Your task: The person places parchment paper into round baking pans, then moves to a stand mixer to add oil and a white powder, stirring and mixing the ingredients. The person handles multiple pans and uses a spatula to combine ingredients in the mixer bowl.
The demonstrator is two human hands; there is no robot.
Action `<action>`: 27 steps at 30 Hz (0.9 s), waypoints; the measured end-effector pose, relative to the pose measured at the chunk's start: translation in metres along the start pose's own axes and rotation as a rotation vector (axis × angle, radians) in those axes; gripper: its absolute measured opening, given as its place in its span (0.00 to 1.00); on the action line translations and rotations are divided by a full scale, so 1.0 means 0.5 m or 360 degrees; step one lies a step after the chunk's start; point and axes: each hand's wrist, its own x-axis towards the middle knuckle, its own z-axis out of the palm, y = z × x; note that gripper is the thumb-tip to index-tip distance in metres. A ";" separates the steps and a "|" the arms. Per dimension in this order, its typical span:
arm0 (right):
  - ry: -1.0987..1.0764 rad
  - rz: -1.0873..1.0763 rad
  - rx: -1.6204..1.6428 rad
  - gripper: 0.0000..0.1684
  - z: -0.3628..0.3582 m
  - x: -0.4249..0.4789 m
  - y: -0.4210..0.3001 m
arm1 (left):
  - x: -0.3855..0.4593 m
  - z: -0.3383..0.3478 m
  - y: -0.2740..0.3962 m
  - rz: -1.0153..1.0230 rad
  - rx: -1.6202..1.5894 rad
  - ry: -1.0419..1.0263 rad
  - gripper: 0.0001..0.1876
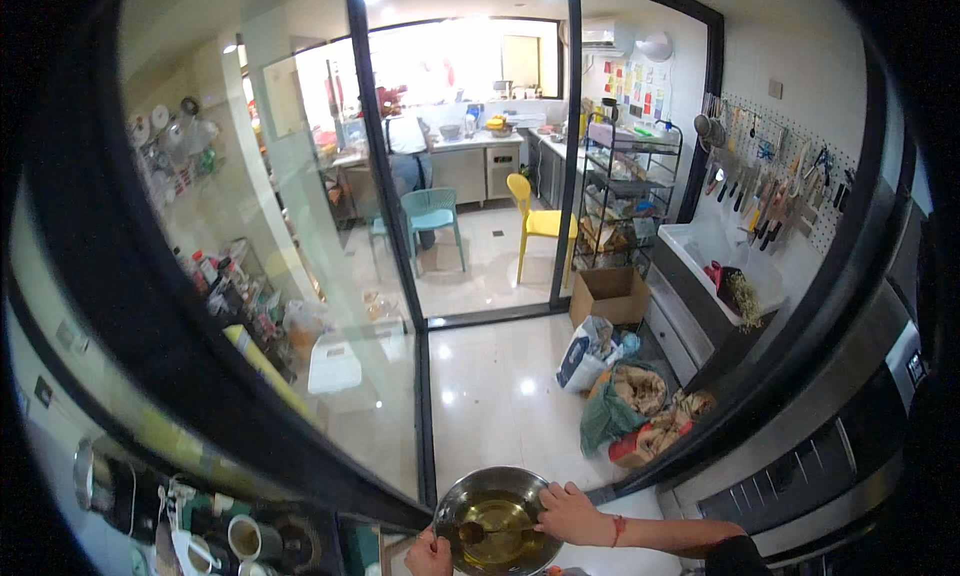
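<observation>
A round stainless-steel bowl (491,480) is at the bottom middle of the view, with clear yellowish liquid (495,512) in it. My left hand (429,555) grips the bowl's near-left rim; the lower part of that hand is cut off by the picture's edge. On the right rim, my right hand (571,514) has its fingers curled over the edge. A dark-looking ladle or spoon (471,532) lies in the liquid, its handle running toward my right hand. Whether those fingers also pinch the handle is hard to tell. A red cord bracelet (619,529) circles my right wrist.
A black-framed glass partition (424,418) with a doorway stands ahead. Green sacking (611,418), a white bag (589,354) and a cardboard box (609,294) line the right floor. Cups (246,538) crowd the lower left. Beyond are chairs (435,212) and a person (409,156).
</observation>
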 end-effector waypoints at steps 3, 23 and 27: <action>-0.0043 0.0239 0.0100 0.13 -0.002 0.067 0.117 | 0.163 0.075 0.043 0.0218 0.0025 -0.0125 0.18; 0.0374 0.0144 0.0301 0.03 -0.054 0.728 1.148 | 1.335 0.635 0.237 -0.0100 0.0203 0.0028 0.18; 0.0518 0.0198 0.0270 0.04 -0.015 0.933 1.358 | 1.618 0.740 0.261 -0.0054 0.0106 0.0052 0.18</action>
